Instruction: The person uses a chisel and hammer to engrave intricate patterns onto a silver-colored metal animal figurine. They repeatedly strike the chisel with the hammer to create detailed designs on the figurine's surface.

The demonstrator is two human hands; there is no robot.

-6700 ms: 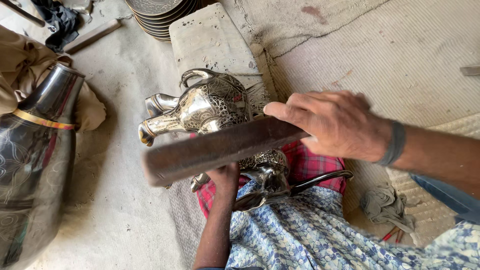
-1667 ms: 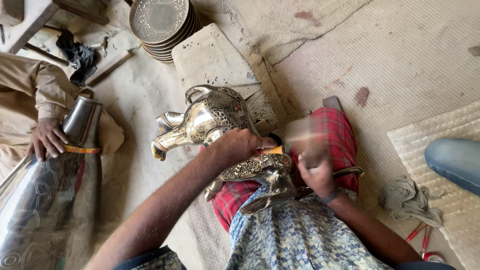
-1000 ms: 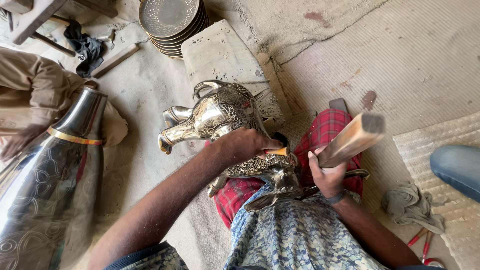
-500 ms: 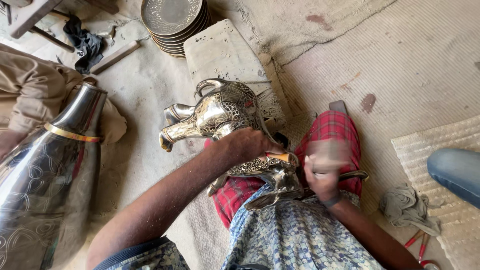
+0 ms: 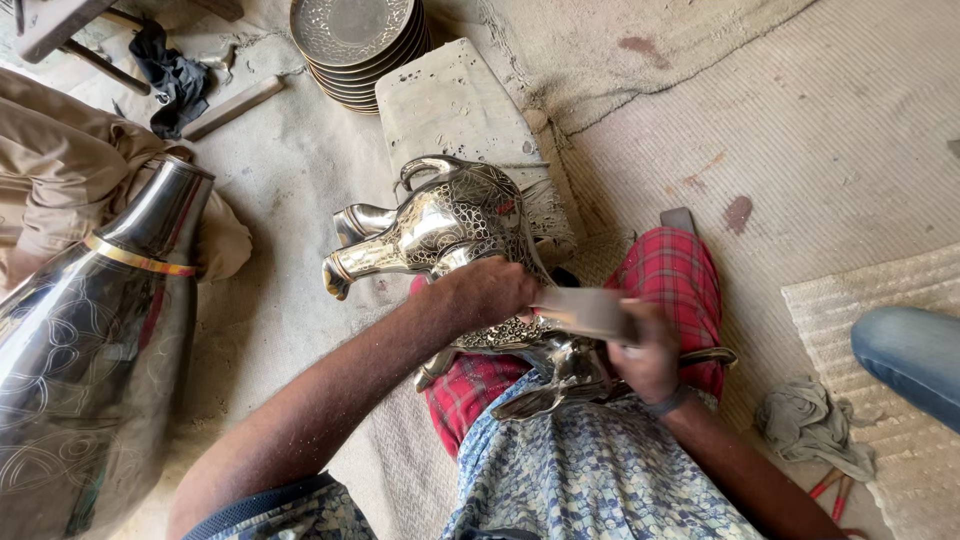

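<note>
A shiny, finely engraved silver ewer (image 5: 450,225) lies tilted across the person's lap, spout pointing left. The left hand (image 5: 485,292) presses closed on its body; the right hand (image 5: 650,350) grips a blurred flat tool (image 5: 590,312). The ewer's base is hidden beneath both hands.

Dusty concrete floor (image 5: 290,250) with woven matting (image 5: 820,130) at two o'clock — a stack of engraved metal plates (image 5: 355,40) at twelve, a stone block (image 5: 450,100) beside it, a grey rag (image 5: 810,425) at four.
</note>
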